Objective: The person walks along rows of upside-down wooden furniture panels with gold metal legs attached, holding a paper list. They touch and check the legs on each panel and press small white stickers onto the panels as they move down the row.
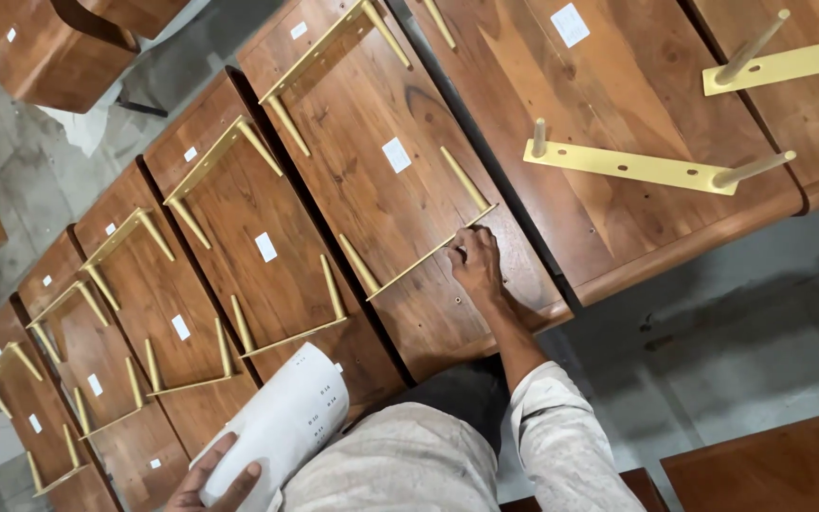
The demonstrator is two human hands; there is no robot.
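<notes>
Your right hand (476, 263) pinches at the gold metal leg bracket (419, 251) lying on the brown wooden panel (400, 190); your left hand (225, 479) grips a rolled white paper (282, 422). Other panels already carry brackets.

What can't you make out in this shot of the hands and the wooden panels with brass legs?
1. Head view: what the right hand fingertips pinch at the brass bracket; the fingers cover it.
2. Head view: the left hand is cut by the bottom edge and partly behind the rolled white paper.
3. Head view: the white stickers on the wooden panels are too small to read.
</notes>
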